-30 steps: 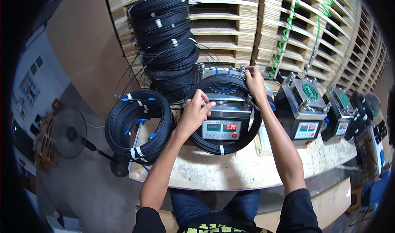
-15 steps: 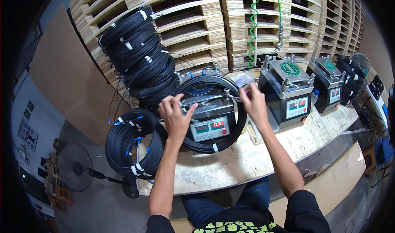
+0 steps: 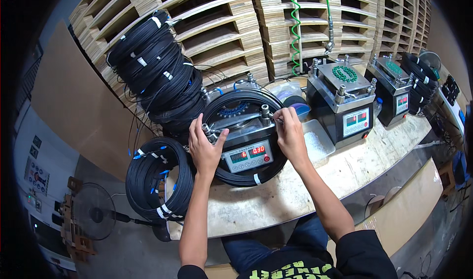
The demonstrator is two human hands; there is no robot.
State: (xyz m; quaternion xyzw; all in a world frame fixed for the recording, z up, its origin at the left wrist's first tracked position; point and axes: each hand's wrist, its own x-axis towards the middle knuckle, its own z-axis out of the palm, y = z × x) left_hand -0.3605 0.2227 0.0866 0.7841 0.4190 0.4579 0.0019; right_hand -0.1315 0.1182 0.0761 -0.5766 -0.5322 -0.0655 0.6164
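Note:
A black box-shaped machine with a metal top (image 3: 249, 141) stands on the bench in front of me, its front panel lit by red digits. Around it hangs a large coil of black cable (image 3: 231, 179). My left hand (image 3: 204, 148) curls about the metal corner clamp (image 3: 209, 131) at the machine's front left, thumb toward me. At the front right corner, beside an upright metal post (image 3: 266, 112), my right hand (image 3: 291, 136) pinches a small clamp lever, mostly hidden by the fingers. Blue connectors (image 3: 234, 110) ring the machine's top plate.
Tied black cable coils (image 3: 160, 77) rise in a tall stack behind left; another coil (image 3: 160, 180) stands at the bench's left end. Right of the machine are a clear tray (image 3: 318, 140), round pads (image 3: 296, 103) and two similar machines (image 3: 345, 101). A green air hose (image 3: 295, 32) hangs behind.
My right hand has moved inward and down to the front right corner. My left hand has shifted slightly left onto the corner clamp. More digits are lit on the panel.

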